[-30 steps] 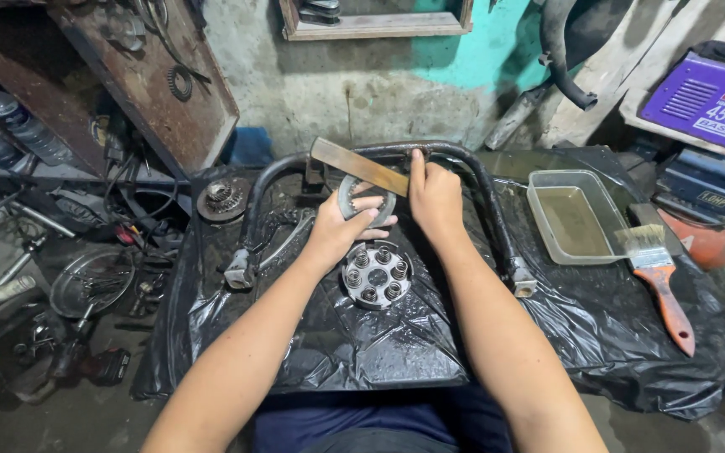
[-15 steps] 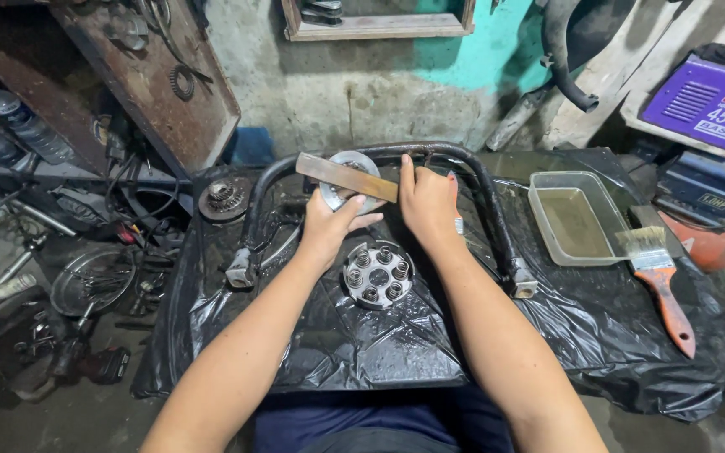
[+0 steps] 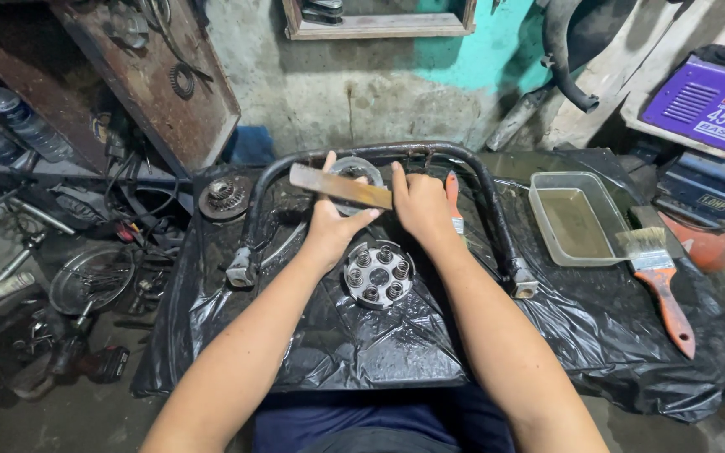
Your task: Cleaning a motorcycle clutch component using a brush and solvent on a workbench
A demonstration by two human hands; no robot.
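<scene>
A black plastic sheet [image 3: 547, 335] covered your work surface, and everything else sat in relation to the bent black metal tube frame [image 3: 488, 189] arching across its far half. Inside that arch, near its top, your left hand [image 3: 333, 226] gripped a round metal ring part [image 3: 354, 172], thumb and fingers curled about its rim. Your right hand [image 3: 419, 205] was closed around one end of a flat metal file [image 3: 337, 186], which lay across the ring. Just nearer you than both hands, still within the frame's span, lay a round metal hub with six studs [image 3: 378, 273]. Outside the frame's right leg stood a shallow clear tray [image 3: 547, 231], and beyond it a paintbrush with an orange handle [image 3: 660, 281]. Outside its left leg sat a rusty sprocket part [image 3: 226, 197].
</scene>
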